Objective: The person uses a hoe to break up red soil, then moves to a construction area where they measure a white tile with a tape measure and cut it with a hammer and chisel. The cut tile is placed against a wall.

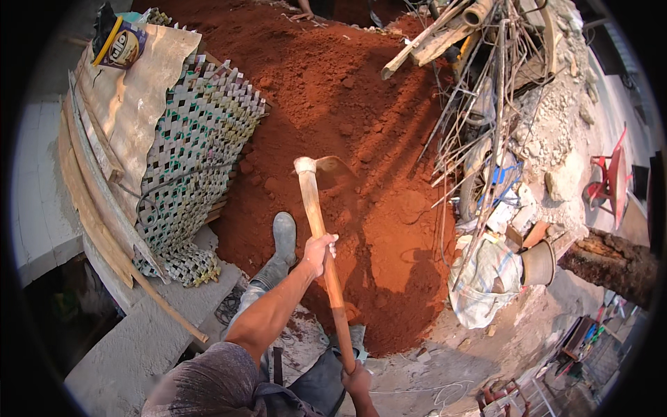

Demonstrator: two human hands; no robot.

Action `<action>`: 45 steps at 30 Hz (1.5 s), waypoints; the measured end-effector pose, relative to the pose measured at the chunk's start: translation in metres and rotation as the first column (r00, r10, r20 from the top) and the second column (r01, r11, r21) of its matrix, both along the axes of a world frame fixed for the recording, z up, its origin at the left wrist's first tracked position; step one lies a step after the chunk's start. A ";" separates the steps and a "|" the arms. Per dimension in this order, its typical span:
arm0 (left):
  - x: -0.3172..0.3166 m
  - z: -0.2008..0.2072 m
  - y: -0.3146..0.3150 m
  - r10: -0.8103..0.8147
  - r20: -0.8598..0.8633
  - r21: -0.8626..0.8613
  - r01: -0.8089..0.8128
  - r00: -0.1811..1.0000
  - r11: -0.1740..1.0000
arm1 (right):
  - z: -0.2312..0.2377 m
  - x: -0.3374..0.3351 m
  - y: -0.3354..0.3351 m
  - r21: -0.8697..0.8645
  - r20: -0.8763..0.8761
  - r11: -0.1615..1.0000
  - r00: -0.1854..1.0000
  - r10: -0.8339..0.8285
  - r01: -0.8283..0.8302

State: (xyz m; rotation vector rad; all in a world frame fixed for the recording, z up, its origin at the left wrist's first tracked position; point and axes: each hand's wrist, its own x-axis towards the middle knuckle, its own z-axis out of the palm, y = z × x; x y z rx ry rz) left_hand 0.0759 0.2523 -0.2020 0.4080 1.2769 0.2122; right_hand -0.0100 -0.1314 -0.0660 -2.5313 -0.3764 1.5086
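Observation:
Both my hands grip a hoe [324,240] by its long wooden handle. My left hand [319,253] is wrapped round the middle of the shaft. Lower down, near the handle's end, my right hand [356,379] is closed on it. The hoe's head points away from me, its metal blade [336,165] turned to the right over reddish-brown soil [389,215]. Whether the blade touches the soil I cannot tell. My grey rubber boot [284,236] stands on the soil left of the handle.
Woven matting [194,132], a corrugated sheet [149,76] and long boards [90,187] lie at left. Metal rods [486,118], rubble [545,132] and a white sack [484,288] crowd the right, with a red wheelbarrow [613,177] beyond. Part of another person [303,10] shows at the far edge.

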 end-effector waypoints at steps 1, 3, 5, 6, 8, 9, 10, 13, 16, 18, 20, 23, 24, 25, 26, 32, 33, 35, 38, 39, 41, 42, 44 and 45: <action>0.036 -0.011 0.071 -0.008 0.040 0.184 0.001 0.999 0.983 | -0.046 0.035 0.074 0.074 0.043 0.997 0.999 0.018 -0.021; 0.099 -0.018 0.193 -0.123 -0.017 0.510 0.114 0.992 0.853 | -0.126 0.083 0.208 0.420 0.033 0.900 0.989 -0.144 0.117; 0.168 -0.018 0.247 -0.253 -0.293 0.621 0.385 0.922 0.683 | -0.162 0.145 0.324 0.377 0.058 0.911 0.977 -0.205 0.169; 0.196 -0.020 0.257 -0.293 -0.383 0.637 0.480 0.876 0.603 | -0.172 0.174 0.367 0.472 0.042 0.852 0.960 -0.278 0.227; 0.242 -0.026 0.265 -0.356 -0.438 0.618 0.564 0.826 0.548 | -0.166 0.246 0.441 0.472 0.011 0.849 0.962 -0.274 0.237; 0.264 -0.036 0.271 -0.398 -0.475 0.616 0.619 0.785 0.487 | -0.174 0.277 0.466 0.518 -0.019 0.816 0.957 -0.289 0.257; 0.280 -0.049 0.277 -0.434 -0.517 0.604 0.674 0.738 0.426 | -0.182 0.295 0.477 0.558 -0.055 0.783 0.953 -0.298 0.277; 0.233 -0.119 0.279 -0.428 -0.739 0.393 0.848 0.521 0.356 | -0.176 0.258 0.476 0.269 -0.420 0.836 0.839 -0.345 0.478; 0.252 -0.113 0.180 -0.448 -0.795 0.291 0.905 0.409 0.309 | -0.215 0.241 0.384 0.353 -0.347 0.761 0.832 -0.433 0.544; 0.198 -0.108 0.145 -0.320 -0.898 0.238 0.946 0.301 0.220 | -0.184 0.194 0.347 0.274 -0.407 0.772 0.797 -0.447 0.573; 0.164 -0.089 0.094 -0.476 -0.792 0.173 0.889 0.381 0.425 | -0.147 0.171 0.284 0.242 -0.348 0.825 0.839 -0.418 0.511; 0.156 -0.059 -0.014 -0.536 -0.784 0.068 0.902 0.313 0.427 | -0.104 0.173 0.180 0.175 -0.309 0.872 0.866 -0.393 0.458; 0.149 -0.058 -0.019 -0.524 -0.790 0.079 0.901 0.318 0.427 | -0.090 0.174 0.165 0.183 -0.297 0.896 0.891 -0.343 0.405; 0.146 -0.050 -0.045 -0.551 -0.753 0.044 0.864 0.359 0.501 | -0.073 0.184 0.137 0.185 -0.231 0.932 0.936 -0.266 0.311; 0.145 -0.037 -0.078 -0.579 -0.714 -0.001 0.827 0.393 0.562 | -0.051 0.190 0.105 0.175 -0.168 0.959 0.967 -0.193 0.222; 0.097 0.023 -0.244 -0.741 -0.508 -0.207 0.773 0.439 0.599 | 0.061 0.163 -0.034 -0.015 -0.060 0.994 0.993 -0.106 0.106; 0.015 -0.062 -0.259 -0.882 -0.414 -0.228 0.912 0.225 0.340 | 0.090 0.148 -0.040 0.006 -0.127 1.000 0.992 0.017 -0.016; 0.037 0.017 -0.322 -0.804 -0.363 -0.366 0.721 0.472 0.588 | 0.090 0.124 -0.114 -0.150 -0.097 0.988 0.995 0.026 -0.040; -0.006 0.033 -0.385 -0.483 -0.256 -0.242 0.428 0.838 0.871 | 0.177 0.096 -0.178 -0.328 -0.096 0.942 0.994 0.043 -0.072; -0.016 0.030 -0.401 -0.360 -0.246 -0.309 0.279 0.900 0.909 | 0.215 0.076 -0.203 -0.429 -0.163 0.901 0.987 -0.004 -0.067; -0.029 0.030 -0.421 -0.054 -0.270 -0.419 -0.067 0.961 0.906 | 0.285 0.043 -0.240 -0.389 -0.099 0.921 0.994 -0.035 -0.007; -0.033 0.042 -0.440 -0.103 -0.267 -0.543 -0.061 0.958 0.837 | 0.305 0.034 -0.256 -0.408 -0.071 0.913 0.996 -0.045 0.012; -0.053 0.070 -0.490 -0.193 -0.182 -0.554 0.062 0.964 0.830 | 0.327 0.009 -0.290 -0.435 -0.067 0.900 0.996 -0.060 0.025; -0.064 0.082 -0.499 -0.266 -0.187 -0.617 0.097 0.946 0.781 | 0.337 -0.003 -0.308 -0.443 -0.094 0.896 0.993 -0.066 0.018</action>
